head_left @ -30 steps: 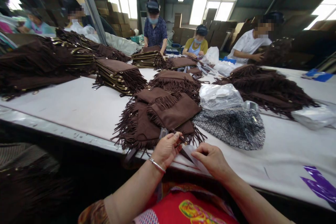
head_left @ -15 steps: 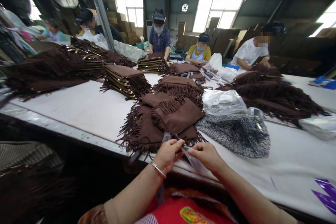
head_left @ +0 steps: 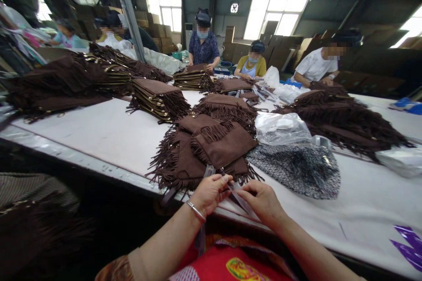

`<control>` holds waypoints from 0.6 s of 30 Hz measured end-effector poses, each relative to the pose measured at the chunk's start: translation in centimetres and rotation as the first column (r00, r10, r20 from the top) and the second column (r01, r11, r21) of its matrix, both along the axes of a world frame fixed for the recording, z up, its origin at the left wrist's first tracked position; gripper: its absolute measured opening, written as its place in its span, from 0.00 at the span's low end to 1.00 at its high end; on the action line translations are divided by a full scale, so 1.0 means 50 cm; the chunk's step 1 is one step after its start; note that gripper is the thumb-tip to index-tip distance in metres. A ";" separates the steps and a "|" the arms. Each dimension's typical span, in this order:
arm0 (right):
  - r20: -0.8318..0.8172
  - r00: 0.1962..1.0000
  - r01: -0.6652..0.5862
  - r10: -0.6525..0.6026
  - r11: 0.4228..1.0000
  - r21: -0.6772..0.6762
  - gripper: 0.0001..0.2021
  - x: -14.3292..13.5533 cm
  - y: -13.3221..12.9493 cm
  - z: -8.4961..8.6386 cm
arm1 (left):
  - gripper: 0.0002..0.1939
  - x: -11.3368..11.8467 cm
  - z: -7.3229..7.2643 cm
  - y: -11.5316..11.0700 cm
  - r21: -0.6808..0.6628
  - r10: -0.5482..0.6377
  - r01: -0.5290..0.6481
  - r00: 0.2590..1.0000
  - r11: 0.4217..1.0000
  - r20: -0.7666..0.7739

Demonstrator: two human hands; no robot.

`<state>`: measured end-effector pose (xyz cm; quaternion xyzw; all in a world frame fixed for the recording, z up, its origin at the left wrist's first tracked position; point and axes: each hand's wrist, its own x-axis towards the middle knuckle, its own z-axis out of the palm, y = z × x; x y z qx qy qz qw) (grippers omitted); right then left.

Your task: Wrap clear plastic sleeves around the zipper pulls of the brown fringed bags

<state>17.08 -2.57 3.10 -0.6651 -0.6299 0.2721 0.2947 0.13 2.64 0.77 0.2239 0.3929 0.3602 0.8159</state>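
At the table's near edge, my left hand [head_left: 212,191] is closed in a pinch on a thin strap at the near corner of a brown fringed pouch [head_left: 227,142]. A clear plastic strip [head_left: 240,198] runs between my hands, and the closed fingers of my right hand [head_left: 262,199] pinch it. The pouch lies on top of several other brown fringed pouches. Another translucent strip [head_left: 209,171] stands up just behind my left hand. A metal bangle circles my left wrist.
Stacks of fringed pouches [head_left: 158,96] lie across the white table [head_left: 99,134]. A speckled grey cloth [head_left: 296,169] and a clear plastic bag [head_left: 280,127] sit to the right. Several people work at the far side, one in a dark patterned shirt [head_left: 203,48].
My right hand has shifted slightly right, along the plastic strip. My left hand has hardly moved. Across the table, the person in the dark shirt stands more upright.
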 end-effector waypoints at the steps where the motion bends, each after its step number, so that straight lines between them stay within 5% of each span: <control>1: -0.012 1.000 0.003 -0.004 1.000 -0.006 0.10 -0.003 0.004 -0.001 | 0.05 0.000 0.001 0.000 0.002 0.003 -0.003 1.000 1.000 -0.003; 18: -0.138 0.988 0.052 -0.072 0.988 -0.142 0.14 -0.041 0.077 -0.014 | 0.06 0.006 0.016 -0.040 -0.060 0.121 -0.121 0.993 0.991 -0.005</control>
